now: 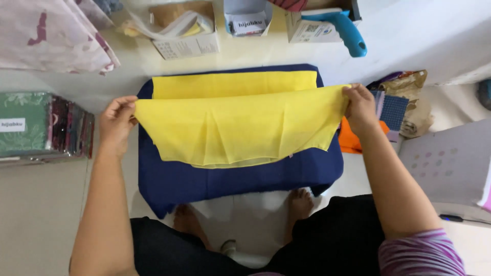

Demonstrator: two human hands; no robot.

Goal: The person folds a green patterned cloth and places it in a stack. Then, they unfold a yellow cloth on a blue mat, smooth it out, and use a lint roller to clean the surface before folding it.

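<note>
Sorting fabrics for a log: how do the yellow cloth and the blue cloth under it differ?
The yellow cloth is thin and light-coloured; the blue cloth is dark navy and opaque. The yellow cloth is folded and lifted at its corners by the left hand and right hand; the blue cloth lies flat, draping over its support. Both are plain, with no pattern.

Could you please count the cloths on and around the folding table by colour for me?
Yellow cloth, held at its corners by the left hand and right hand: 1
Navy cloth covering the table: 1
Orange cloth beside the table: 1
Total: 3
</note>
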